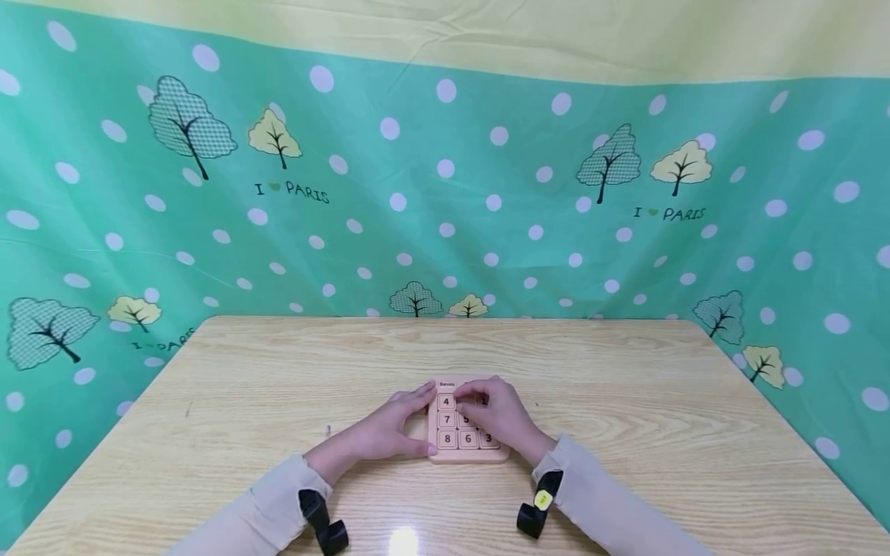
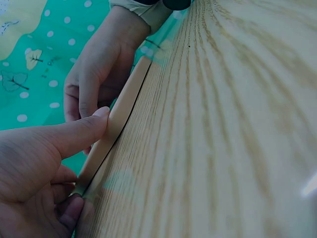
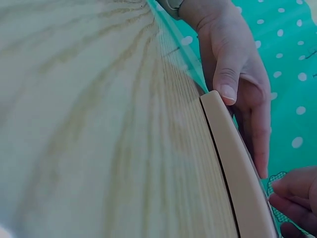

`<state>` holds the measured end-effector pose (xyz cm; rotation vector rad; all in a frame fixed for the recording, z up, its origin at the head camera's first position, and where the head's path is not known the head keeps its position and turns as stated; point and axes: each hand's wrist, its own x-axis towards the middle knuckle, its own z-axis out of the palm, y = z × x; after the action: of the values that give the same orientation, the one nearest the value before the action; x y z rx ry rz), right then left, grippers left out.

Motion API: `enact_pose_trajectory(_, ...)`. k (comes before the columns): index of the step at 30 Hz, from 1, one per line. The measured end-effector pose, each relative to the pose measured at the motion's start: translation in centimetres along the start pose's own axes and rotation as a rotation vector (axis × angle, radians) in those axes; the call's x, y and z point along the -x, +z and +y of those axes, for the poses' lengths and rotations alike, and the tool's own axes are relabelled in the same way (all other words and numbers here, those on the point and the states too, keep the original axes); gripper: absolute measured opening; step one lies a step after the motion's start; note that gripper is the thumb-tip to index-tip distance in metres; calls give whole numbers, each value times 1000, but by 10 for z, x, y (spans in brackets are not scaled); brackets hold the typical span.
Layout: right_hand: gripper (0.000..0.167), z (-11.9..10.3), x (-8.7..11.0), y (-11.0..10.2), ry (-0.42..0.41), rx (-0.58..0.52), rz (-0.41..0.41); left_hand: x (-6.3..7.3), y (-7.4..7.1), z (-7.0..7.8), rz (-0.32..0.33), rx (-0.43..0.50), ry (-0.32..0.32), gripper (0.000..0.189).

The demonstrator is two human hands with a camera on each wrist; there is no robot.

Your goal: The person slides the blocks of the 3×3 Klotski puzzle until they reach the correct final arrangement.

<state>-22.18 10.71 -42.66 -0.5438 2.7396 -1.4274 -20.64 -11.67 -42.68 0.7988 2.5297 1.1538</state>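
A pink number sliding puzzle lies flat on the table, its square tiles bearing black numerals such as 4, 7, 8 and 6. My left hand grips its left side, thumb at the near corner and fingertips at the far one. In the left wrist view that thumb presses against the puzzle's near edge. Over the tiles, my right hand has thumb and forefinger bent close together beside the 4 tile. Whether a tile sits between these fingertips is hidden. The right hand covers part of the upper right tiles.
The wooden table spreads around the puzzle. Behind it hangs a green dotted cloth with printed trees. A black strap with a camera sits on each wrist, such as the left strap.
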Motion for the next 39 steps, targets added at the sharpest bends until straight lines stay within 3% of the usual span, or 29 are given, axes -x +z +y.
enact_pose_trajectory(15, 21, 13, 10, -21, 10, 23, 90, -1, 2, -2, 10, 1, -19, 91)
enact_pose_trajectory(24, 24, 20, 16, -32, 74, 69, 123, -1, 4, -3, 14, 7, -11, 92)
enact_pose_trajectory(39, 22, 23, 15, -34, 76, 70, 139, -2, 3, -2, 14, -6, -14, 92)
